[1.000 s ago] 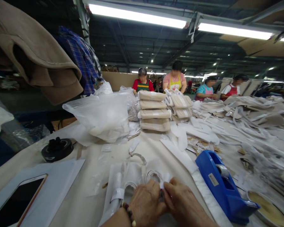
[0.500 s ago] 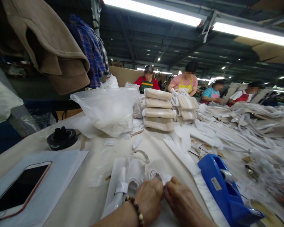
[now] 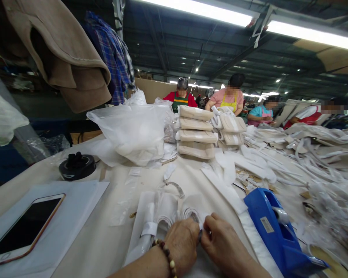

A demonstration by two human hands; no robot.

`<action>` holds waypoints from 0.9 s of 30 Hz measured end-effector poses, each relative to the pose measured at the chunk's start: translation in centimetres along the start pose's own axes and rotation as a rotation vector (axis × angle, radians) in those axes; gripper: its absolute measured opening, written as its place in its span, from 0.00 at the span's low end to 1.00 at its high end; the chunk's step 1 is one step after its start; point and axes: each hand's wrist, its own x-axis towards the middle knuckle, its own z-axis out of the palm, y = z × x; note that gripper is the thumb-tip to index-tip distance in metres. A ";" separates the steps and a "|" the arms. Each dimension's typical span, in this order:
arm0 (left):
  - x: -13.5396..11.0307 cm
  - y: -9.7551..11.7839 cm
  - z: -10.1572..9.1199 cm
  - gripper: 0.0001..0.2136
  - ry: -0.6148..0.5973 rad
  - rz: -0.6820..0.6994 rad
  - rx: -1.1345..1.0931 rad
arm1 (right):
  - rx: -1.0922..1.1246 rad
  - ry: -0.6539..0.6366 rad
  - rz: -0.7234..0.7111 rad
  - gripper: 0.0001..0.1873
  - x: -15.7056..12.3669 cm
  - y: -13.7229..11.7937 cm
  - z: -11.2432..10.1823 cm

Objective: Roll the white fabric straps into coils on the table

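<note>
My left hand (image 3: 183, 243), a bead bracelet on its wrist, and my right hand (image 3: 223, 241) meet at the table's near edge, both closed in a pinch on a rolled white fabric piece (image 3: 191, 212). More folded white fabric pieces (image 3: 150, 224) with a paper band lie just left of my left hand. A blue tape dispenser (image 3: 275, 227) stands close to my right hand.
A phone (image 3: 23, 229) lies on white paper at the near left, with a black tape roll (image 3: 77, 166) behind it. A plastic bag (image 3: 133, 131) and stacked beige bundles (image 3: 195, 133) sit mid-table. White strips (image 3: 292, 162) cover the right side. Several people work at the far end.
The view shifted slightly. My hands stay together on the rolled fabric, pinching it closer between the fingertips.
</note>
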 end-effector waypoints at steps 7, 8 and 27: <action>0.0 0.3 -0.2 0.12 0.003 -0.034 0.006 | -0.048 -0.017 0.015 0.09 0.7 0.0 0.6; 0.0 0.3 -0.3 0.12 0.000 -0.040 0.007 | -0.045 -0.013 0.022 0.09 0.9 0.0 0.8; -0.2 -0.1 -0.7 0.09 -0.023 -0.126 -0.011 | 0.280 0.001 0.041 0.08 0.9 1.2 0.4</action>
